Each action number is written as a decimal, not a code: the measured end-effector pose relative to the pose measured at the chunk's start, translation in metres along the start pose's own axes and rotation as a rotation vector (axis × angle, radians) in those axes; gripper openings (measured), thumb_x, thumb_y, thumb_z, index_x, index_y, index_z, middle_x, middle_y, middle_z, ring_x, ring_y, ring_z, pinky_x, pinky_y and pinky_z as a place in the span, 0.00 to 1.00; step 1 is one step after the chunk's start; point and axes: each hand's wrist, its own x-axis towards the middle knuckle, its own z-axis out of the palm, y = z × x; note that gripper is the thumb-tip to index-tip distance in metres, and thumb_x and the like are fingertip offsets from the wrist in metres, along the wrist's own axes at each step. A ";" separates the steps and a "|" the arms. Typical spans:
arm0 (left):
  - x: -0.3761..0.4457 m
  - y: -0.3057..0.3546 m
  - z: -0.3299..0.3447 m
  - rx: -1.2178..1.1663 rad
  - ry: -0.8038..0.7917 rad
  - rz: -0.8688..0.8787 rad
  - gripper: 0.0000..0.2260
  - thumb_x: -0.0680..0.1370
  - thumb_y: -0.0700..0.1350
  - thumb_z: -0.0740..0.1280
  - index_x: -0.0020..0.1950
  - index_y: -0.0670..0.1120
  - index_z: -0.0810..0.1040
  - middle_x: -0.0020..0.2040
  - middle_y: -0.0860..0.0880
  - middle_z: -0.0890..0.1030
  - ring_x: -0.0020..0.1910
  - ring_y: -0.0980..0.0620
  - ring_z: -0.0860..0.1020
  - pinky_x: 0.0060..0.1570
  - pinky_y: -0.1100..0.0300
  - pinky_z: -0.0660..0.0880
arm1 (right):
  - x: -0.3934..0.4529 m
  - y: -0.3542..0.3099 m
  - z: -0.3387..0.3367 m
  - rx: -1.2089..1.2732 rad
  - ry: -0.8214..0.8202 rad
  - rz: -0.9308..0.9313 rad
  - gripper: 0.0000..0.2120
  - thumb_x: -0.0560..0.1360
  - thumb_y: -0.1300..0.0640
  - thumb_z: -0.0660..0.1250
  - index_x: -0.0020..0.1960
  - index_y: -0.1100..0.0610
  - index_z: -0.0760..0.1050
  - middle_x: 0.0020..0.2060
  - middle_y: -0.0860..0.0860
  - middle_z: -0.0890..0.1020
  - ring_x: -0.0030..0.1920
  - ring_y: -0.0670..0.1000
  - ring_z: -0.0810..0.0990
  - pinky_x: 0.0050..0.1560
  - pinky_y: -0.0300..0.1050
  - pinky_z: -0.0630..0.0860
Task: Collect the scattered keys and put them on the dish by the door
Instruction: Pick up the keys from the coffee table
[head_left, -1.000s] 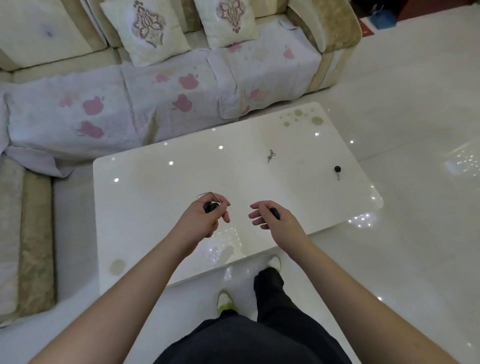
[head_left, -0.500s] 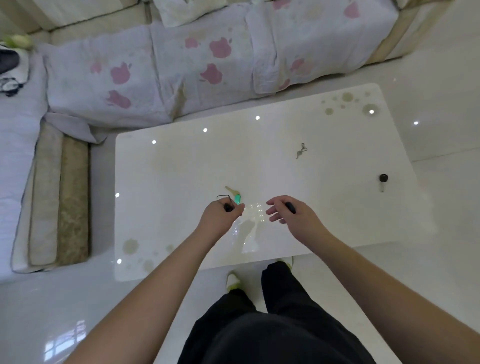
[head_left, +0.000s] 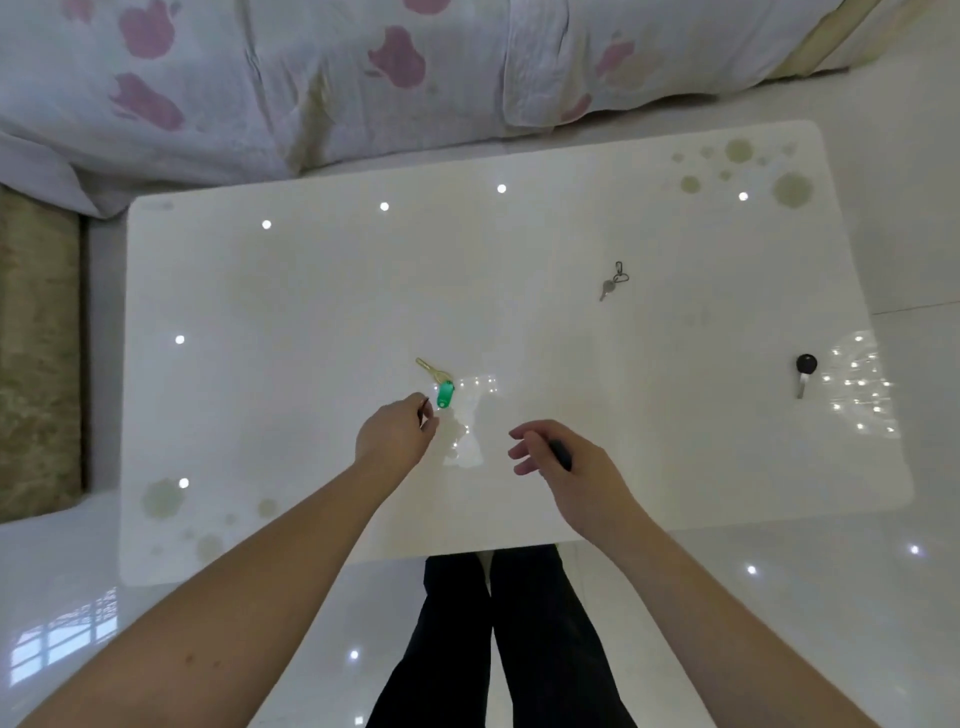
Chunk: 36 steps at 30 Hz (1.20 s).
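Observation:
Three keys lie on the glossy white table (head_left: 311, 322). A brass key with a green tag (head_left: 444, 393) rests just beyond my left fingertips. Farther right is a small silver key on a ring (head_left: 612, 283), and a black-headed key (head_left: 804, 370) sits near the right edge. My left hand (head_left: 397, 434) is curled, with a thin dark piece of a key showing at its fingertips. My right hand (head_left: 569, 470) pinches a black key between thumb and forefinger, its other fingers loosely spread. No dish is in view.
A sofa with a white cover printed with pink apples (head_left: 311, 78) runs along the table's far side. A beige sofa section (head_left: 39, 353) stands at the left. My legs in dark trousers (head_left: 498, 639) are at the table's near edge, on shiny white floor tiles.
The view has tilted down and closer to the table. The green-tagged key, unseen a second ago, now lies in the open beyond my left hand. My hands have drawn slightly apart.

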 end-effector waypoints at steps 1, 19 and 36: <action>0.010 -0.004 0.008 0.041 -0.015 0.003 0.05 0.78 0.50 0.61 0.49 0.51 0.74 0.38 0.52 0.78 0.40 0.48 0.77 0.32 0.58 0.68 | 0.002 0.009 0.001 -0.013 0.007 0.005 0.09 0.80 0.53 0.59 0.51 0.45 0.78 0.41 0.41 0.84 0.44 0.42 0.83 0.44 0.30 0.72; 0.117 -0.005 0.073 0.466 -0.073 0.251 0.11 0.70 0.38 0.60 0.50 0.48 0.71 0.32 0.51 0.67 0.29 0.49 0.68 0.27 0.60 0.58 | 0.041 0.066 0.014 0.050 0.109 0.052 0.09 0.80 0.51 0.59 0.50 0.41 0.78 0.43 0.38 0.84 0.46 0.43 0.80 0.48 0.38 0.73; 0.040 0.017 -0.004 -0.719 -0.034 0.239 0.08 0.80 0.47 0.65 0.41 0.51 0.78 0.53 0.52 0.77 0.43 0.58 0.76 0.42 0.72 0.67 | 0.045 0.042 0.020 0.007 0.160 -0.003 0.10 0.80 0.49 0.58 0.49 0.40 0.77 0.43 0.38 0.84 0.44 0.53 0.80 0.39 0.33 0.71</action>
